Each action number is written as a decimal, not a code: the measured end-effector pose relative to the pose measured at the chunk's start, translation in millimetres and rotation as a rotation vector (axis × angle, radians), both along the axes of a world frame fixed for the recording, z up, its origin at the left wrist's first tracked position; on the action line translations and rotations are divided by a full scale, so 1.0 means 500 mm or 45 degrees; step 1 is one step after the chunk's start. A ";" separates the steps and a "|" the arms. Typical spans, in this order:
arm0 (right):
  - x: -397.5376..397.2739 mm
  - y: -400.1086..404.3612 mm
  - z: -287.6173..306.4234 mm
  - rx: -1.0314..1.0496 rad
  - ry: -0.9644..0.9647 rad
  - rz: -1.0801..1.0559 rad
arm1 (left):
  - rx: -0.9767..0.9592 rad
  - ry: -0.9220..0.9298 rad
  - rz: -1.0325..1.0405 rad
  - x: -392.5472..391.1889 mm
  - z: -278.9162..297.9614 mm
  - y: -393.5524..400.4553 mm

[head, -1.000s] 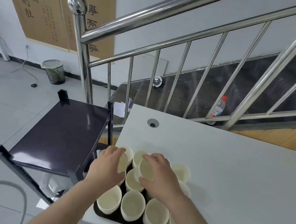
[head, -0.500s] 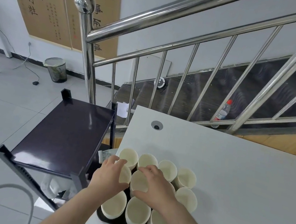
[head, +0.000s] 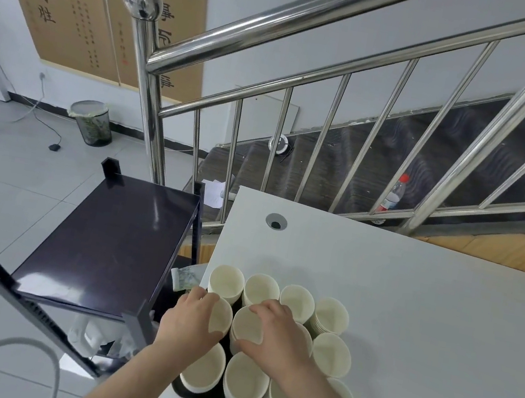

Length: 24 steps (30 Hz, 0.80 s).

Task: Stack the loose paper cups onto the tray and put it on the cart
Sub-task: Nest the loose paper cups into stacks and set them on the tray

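Note:
Several cream paper cups (head: 259, 289) stand packed in rows on a black tray (head: 188, 395) at the near left corner of the white table (head: 423, 327). My left hand (head: 188, 319) curls around a cup (head: 221, 318) in the middle row at the tray's left side. My right hand (head: 280, 339) grips the neighbouring cup (head: 245, 328) from its right. The two hands almost touch over these cups. The black cart (head: 110, 240) stands just left of the table, its top shelf bare.
A steel stair railing (head: 152, 105) rises behind the table and cart. A plastic bottle (head: 392, 195) stands on the stairs beyond the bars. A mesh waste bin (head: 92, 122) sits on the tiled floor at the far left. A grey hose (head: 6, 351) curves near the cart's front.
The view has shifted so the tray sits lower and more to the right. Both hands have stayed on the two middle cups, settling them down among the others.

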State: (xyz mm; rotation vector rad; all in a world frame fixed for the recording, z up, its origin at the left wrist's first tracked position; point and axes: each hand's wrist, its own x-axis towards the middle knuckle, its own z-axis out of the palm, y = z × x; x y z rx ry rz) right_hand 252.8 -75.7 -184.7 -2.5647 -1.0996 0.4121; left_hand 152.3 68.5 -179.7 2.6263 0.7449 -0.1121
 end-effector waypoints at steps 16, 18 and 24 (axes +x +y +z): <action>-0.015 -0.013 -0.007 0.048 -0.004 -0.034 | 0.108 -0.071 -0.062 -0.003 -0.001 -0.013; -0.015 -0.029 0.002 0.067 -0.010 -0.050 | 0.133 -0.109 -0.096 0.003 0.007 -0.020; 0.006 -0.115 0.042 0.067 -0.050 -0.188 | 0.116 -0.181 -0.196 0.040 0.047 -0.082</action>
